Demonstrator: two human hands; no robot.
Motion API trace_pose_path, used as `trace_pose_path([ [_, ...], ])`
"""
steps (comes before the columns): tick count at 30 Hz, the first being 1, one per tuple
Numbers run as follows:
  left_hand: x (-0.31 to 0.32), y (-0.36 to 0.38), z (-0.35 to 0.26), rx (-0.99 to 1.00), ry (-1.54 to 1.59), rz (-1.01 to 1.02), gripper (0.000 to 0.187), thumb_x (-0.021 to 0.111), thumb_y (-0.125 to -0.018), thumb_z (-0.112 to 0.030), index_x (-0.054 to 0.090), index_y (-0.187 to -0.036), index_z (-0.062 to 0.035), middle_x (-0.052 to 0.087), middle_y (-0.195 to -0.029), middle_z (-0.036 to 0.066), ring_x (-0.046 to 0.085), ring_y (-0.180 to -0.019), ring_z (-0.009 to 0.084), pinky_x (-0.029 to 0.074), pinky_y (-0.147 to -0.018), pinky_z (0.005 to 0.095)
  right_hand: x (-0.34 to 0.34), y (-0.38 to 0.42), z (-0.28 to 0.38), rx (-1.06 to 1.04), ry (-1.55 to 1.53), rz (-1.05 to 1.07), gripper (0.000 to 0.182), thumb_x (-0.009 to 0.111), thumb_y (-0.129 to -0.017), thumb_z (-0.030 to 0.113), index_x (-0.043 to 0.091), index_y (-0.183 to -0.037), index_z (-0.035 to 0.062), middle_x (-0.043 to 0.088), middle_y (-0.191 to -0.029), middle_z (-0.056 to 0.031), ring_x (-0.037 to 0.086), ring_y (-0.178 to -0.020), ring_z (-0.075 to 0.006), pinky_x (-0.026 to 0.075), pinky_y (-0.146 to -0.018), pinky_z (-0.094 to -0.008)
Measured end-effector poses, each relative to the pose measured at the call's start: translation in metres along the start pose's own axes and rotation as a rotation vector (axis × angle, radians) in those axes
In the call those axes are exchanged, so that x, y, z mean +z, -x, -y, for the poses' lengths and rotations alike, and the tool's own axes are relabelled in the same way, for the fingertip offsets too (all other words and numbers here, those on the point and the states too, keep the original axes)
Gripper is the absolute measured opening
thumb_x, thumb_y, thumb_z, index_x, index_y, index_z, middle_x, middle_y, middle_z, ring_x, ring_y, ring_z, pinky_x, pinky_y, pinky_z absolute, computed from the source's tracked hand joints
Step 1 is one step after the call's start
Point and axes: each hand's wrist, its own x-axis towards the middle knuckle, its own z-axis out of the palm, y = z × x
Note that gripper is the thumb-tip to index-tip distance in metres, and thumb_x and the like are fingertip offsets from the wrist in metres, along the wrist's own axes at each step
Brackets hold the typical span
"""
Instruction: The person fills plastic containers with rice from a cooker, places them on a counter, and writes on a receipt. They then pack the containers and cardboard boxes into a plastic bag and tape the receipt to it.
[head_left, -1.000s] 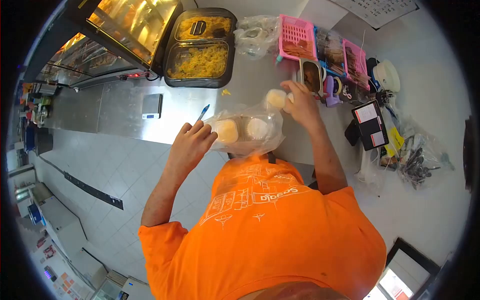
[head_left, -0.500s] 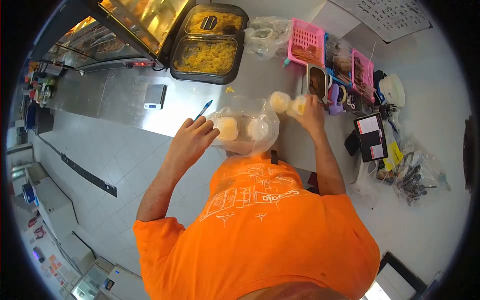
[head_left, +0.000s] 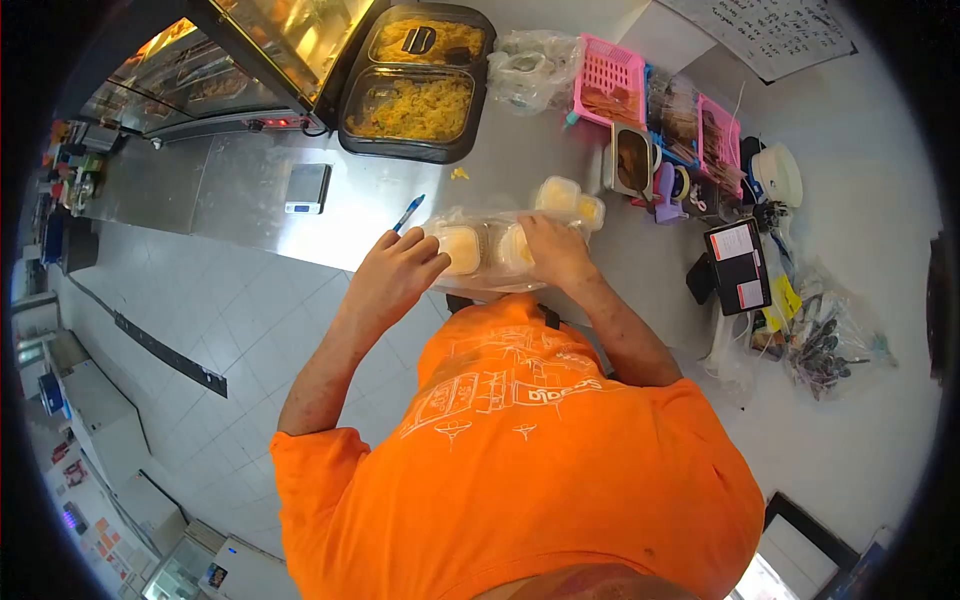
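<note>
The right hand had just come away from the yellowish tub and in to the clear plastic, so both hands were now at the wrapping and the tubs in it, which looked like a return to handling that bundle. The yellowish tub stood apart from the fingers, just beside the cream-topped tub (that pair sat outside the plastic). The bundle lay at the near edge of the steel counter, with the left tub and the right tub side by side. The right hand's fingers were bent down over the right tub, a little apart; whether they grasped it, the plastic or something small, I could not tell. The left hand had its fingers curled at the plastic's left edge, beside the left tub, neither spread wide nor plainly clenched, and whether they pinched the film was hidden. The blue pen lay just beyond them.
</note>
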Motion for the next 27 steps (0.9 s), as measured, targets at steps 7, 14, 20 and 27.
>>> trace_pose_path([
  [7, 0.002, 0.0, 0.0, -0.012, -0.006, 0.02, 0.01, 0.064, -0.076, -0.011, 0.062, -0.085, -0.0136, 0.057, -0.087, -0.002, 0.056, -0.094, 0.0154, 0.045, -0.078, 0.0301, -0.048, 0.035, 0.002, 0.074, -0.055, -0.145, 0.072, 0.079, -0.073, 0.019, 0.045, -0.136, 0.0132, 0.058, -0.123, -0.0136, 0.063, -0.106, -0.0363, 0.052, -0.087, -0.0475],
  [14, -0.001, -0.002, -0.008, -0.067, -0.024, 0.03, 0.01, 0.063, -0.077, -0.01, 0.064, -0.086, -0.0141, 0.057, -0.087, -0.003, 0.056, -0.095, 0.0147, 0.044, -0.078, 0.03, -0.011, -0.043, -0.125, 0.129, -0.189, -0.266, 0.082, 0.08, -0.074, 0.022, 0.04, -0.146, 0.0197, 0.049, -0.139, -0.0176, 0.055, -0.121, -0.0383, 0.047, -0.1, -0.0457],
  [20, 0.001, -0.004, -0.014, -0.101, -0.003, 0.029, 0.01, 0.063, -0.078, -0.01, 0.064, -0.086, -0.0137, 0.057, -0.087, -0.003, 0.056, -0.095, 0.0151, 0.045, -0.079, 0.0303, 0.059, -0.081, -0.138, 0.122, -0.236, -0.019, 0.082, 0.081, -0.071, 0.021, 0.042, -0.144, 0.0203, 0.048, -0.137, -0.0193, 0.052, -0.124, -0.0382, 0.044, -0.104, -0.045],
  [27, 0.013, -0.001, -0.017, -0.139, 0.027, 0.055, 0.015, 0.068, -0.075, -0.013, 0.066, -0.09, -0.0126, 0.059, -0.092, -0.002, 0.056, -0.096, 0.0166, 0.045, -0.08, 0.0326, -0.01, -0.048, -0.13, 0.02, -0.475, -0.368, 0.082, 0.085, -0.068, 0.021, 0.045, -0.14, 0.0114, 0.054, -0.131, -0.0187, 0.057, -0.118, -0.0356, 0.047, -0.098, -0.0449],
])
